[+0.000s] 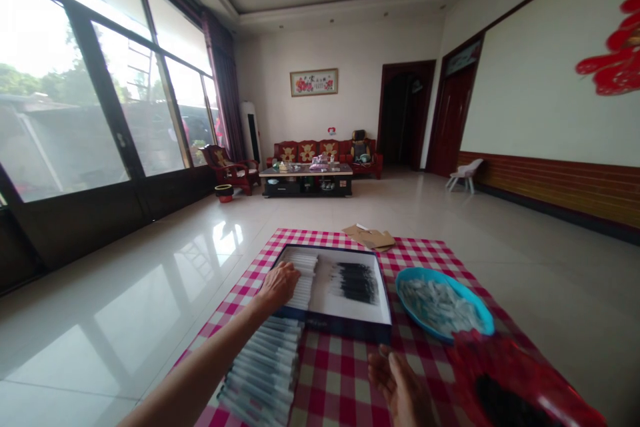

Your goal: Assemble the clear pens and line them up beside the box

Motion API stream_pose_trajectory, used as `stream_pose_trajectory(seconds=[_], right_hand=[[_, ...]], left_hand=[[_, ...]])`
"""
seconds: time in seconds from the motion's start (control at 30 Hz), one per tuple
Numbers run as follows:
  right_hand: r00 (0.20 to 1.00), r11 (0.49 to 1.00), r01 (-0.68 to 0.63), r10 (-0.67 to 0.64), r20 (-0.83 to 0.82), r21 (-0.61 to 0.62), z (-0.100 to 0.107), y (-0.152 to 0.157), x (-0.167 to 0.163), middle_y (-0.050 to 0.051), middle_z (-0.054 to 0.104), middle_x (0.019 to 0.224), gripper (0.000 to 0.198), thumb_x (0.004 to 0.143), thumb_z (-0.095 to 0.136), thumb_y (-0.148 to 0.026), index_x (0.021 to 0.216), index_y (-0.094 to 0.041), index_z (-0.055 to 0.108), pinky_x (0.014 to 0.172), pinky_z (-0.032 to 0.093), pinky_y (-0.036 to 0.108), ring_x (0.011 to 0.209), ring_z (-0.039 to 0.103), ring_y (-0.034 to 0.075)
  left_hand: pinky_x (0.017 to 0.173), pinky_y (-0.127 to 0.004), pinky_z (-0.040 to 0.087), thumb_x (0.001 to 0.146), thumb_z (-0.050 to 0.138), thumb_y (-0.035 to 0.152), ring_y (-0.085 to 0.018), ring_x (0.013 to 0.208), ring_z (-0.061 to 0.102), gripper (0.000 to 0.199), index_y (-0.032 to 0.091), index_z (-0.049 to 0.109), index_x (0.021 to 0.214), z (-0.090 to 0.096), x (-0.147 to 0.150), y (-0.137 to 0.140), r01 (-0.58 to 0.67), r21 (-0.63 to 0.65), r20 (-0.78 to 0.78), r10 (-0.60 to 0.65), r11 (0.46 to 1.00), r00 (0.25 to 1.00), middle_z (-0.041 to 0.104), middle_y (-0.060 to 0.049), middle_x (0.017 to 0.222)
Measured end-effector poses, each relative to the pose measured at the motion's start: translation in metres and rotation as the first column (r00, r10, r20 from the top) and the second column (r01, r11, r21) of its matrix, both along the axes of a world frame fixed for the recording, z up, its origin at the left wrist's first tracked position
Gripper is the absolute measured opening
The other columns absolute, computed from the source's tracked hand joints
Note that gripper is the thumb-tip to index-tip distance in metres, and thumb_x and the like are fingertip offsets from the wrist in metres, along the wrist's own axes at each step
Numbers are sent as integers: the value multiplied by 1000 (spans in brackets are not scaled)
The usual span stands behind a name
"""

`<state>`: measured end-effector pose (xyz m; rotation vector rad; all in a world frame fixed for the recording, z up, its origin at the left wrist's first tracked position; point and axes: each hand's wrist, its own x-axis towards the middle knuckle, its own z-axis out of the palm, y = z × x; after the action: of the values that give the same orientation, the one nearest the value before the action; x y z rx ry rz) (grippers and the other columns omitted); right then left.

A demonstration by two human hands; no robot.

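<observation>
My left hand (281, 285) reaches into a shallow dark-blue box (345, 325), its fingers curled together and pointing down at a row of thin white tubes (306, 280). What those fingers hold is hidden. Further right in the box lies a patch of thin black sticks (356, 282). More pale tubes with dark ends, like pen barrels (265, 367), are stacked in front of the box under my left forearm. Close to the box's front edge, my right hand (400, 387) is slightly blurred, thumb and fingers apart, with nothing visible between them.
A blue basin (487, 317) holds many small translucent pieces. In front of it lies a red plastic bag (530, 373) with something black inside. Flattened brown cardboard (373, 238) rests at the far edge of the checkered tablecloth (335, 373). Beyond stand a low table (306, 173) and a sofa.
</observation>
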<state>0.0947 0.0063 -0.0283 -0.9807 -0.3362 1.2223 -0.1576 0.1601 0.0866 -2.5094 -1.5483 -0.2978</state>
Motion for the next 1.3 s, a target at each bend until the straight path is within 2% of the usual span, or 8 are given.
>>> stream_pose_trajectory(seconds=[0.2, 0.53, 0.67, 0.77, 0.9, 1.0, 1.13, 1.3], right_hand=[[999, 999, 37, -38, 30, 36, -5, 1, -2, 5, 74, 74, 55, 55, 78, -55, 93, -17, 66, 66, 57, 35, 74, 70, 25], [998, 998, 36, -38, 49, 44, 1, -2, -3, 5, 74, 74, 49, 56, 79, -51, 89, -17, 69, 68, 57, 36, 74, 70, 25], [996, 998, 38, -42, 74, 54, 3, -4, -6, 5, 74, 74, 49, 59, 77, -52, 91, -17, 68, 68, 56, 35, 74, 69, 24], [992, 998, 50, -54, 118, 34, 5, -5, -8, 5, 74, 75, 51, 61, 74, -56, 93, -17, 67, 66, 55, 33, 74, 69, 23], [991, 999, -18, 14, 133, 30, 9, -8, -7, 5, 74, 76, 54, 60, 75, -58, 94, -17, 66, 68, 54, 34, 73, 68, 23], [985, 1000, -19, 14, 172, 23, 10, -9, -5, 6, 74, 80, 56, 61, 73, -60, 96, -16, 65, 72, 54, 36, 80, 69, 26], [938, 996, 89, -89, 335, 16, 12, -12, -3, 7, 74, 88, 56, 62, 69, -62, 96, -18, 67, 74, 55, 37, 87, 68, 28], [795, 982, 85, -170, 582, 171, 42, -2, 4, 7, 73, 94, 48, 76, 60, -53, 108, -17, 62, 76, 55, 35, 87, 68, 24]], left_hand=[[80, -39, 52, 92, 55, 31, -19, 95, 60, 26, 16, 57, 113, -13, 20, 47, -37, -112, -77, 29, 993, 997, 59, -7, 113], [83, -40, 51, 91, 55, 31, -20, 98, 60, 26, 16, 57, 113, -11, 19, 49, -36, -126, -38, 31, 991, 999, 59, -8, 114], [86, -34, 46, 92, 47, 19, -20, 95, 60, 15, 16, 61, 98, 9, 28, 28, -9, -54, 92, 14, 999, 996, 65, -8, 97], [87, -31, 45, 96, 36, 21, -19, 99, 60, 24, 16, 55, 110, 21, 48, -10, 3, 31, 235, -10, 1000, 972, 64, -9, 103], [78, -23, 47, 97, 26, 17, -14, 88, 64, 31, 17, 54, 111, 7, 85, -76, 17, 71, 390, -44, 997, 920, 67, -6, 95], [67, -22, 49, 93, 33, 17, -15, 73, 66, 26, 19, 58, 100, -29, 109, -110, 53, 43, 636, -68, 998, 769, 69, -3, 76], [70, -25, 51, 91, 40, 24, -17, 75, 68, 24, 19, 62, 98, -73, 126, -117, 54, 123, 820, -132, 991, 557, 72, -7, 84], [62, -24, 52, 94, 39, 32, -17, 64, 66, 31, 15, 64, 97, -90, 128, -102, -28, 154, 936, -136, 988, 324, 71, -9, 77]])
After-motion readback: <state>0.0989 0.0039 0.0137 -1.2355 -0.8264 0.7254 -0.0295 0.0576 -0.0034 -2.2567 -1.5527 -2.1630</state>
